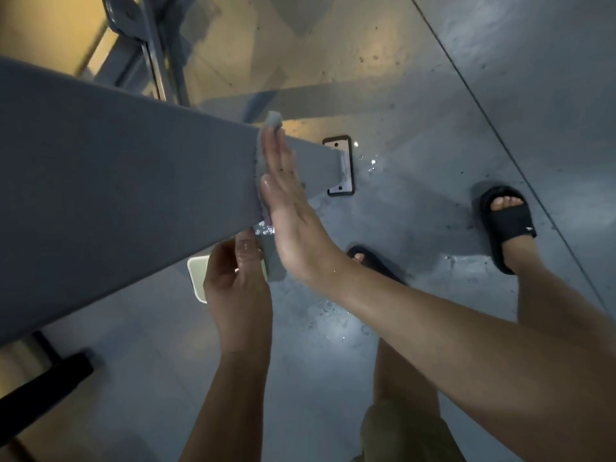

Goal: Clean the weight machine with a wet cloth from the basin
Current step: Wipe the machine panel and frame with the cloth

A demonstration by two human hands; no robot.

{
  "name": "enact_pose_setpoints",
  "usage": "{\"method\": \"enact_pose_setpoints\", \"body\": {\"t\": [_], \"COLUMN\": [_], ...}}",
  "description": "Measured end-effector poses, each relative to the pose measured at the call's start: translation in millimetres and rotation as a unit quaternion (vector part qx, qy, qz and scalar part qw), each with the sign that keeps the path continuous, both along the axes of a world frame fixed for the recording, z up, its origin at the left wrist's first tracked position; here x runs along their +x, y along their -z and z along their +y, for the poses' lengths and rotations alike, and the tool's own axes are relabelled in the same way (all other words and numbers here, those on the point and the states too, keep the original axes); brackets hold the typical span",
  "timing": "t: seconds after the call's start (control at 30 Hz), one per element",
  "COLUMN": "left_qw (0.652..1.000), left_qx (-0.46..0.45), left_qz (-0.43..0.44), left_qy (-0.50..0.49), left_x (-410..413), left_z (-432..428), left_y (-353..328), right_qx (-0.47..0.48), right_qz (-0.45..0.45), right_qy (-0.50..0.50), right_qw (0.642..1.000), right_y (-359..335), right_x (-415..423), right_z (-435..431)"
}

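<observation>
Over wet grey floor (pixel 433 95), flat right hand (pixel 286 211) presses nubby cloth (pixel 275 266) to matte beam (pixel 116 178); left hand (pixel 233 288) curled, grip unclear.

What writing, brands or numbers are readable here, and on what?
None can be read.
The black sandal in full view bears a small white mark, too small and blurred to read.
The grey machine beam, the cloth and the floor plate show no text.

The weight machine beam (pixel 116 181) is seen as smooth, matt, grey-painted metal. The cloth (pixel 274 120) at its edge is shown nubbly and wet. The floor (pixel 433 95) is coated grey, glossy where droplets lie. The slides (pixel 510 221) are matt black.
</observation>
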State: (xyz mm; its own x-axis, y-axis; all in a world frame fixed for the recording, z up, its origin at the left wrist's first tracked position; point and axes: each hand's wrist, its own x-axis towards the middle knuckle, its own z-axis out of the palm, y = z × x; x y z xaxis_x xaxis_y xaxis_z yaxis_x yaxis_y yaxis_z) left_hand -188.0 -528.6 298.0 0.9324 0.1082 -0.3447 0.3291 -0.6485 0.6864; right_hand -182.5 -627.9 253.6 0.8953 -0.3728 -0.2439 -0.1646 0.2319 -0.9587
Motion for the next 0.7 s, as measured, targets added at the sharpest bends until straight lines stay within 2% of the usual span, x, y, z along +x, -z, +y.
{"method": "enact_pose_setpoints", "body": {"t": [0.17, 0.33, 0.47, 0.6, 0.7], "left_qw": [1.000, 0.998, 0.998, 0.997, 0.998], "left_qx": [0.009, -0.008, -0.041, -0.064, -0.048], "left_qz": [0.024, 0.037, 0.025, 0.010, 0.001], "left_qy": [-0.007, -0.043, -0.045, -0.043, -0.034], "left_x": [3, 10, 13, 21, 23], "left_z": [3, 5, 1, 2, 4], "left_y": [26, 80, 104, 108, 105], "right_qx": [-0.035, -0.010, 0.062, 0.160, 0.220], "right_qz": [-0.007, 0.034, 0.093, 0.165, 0.257], "right_qy": [0.003, 0.030, 0.049, 0.061, 0.066], "right_qw": [0.999, 0.999, 0.993, 0.971, 0.939], "right_y": [29, 136, 235, 323, 334], "right_x": [-10, -6, -4, 10, 23], "right_z": [2, 12, 20, 15, -3]}}
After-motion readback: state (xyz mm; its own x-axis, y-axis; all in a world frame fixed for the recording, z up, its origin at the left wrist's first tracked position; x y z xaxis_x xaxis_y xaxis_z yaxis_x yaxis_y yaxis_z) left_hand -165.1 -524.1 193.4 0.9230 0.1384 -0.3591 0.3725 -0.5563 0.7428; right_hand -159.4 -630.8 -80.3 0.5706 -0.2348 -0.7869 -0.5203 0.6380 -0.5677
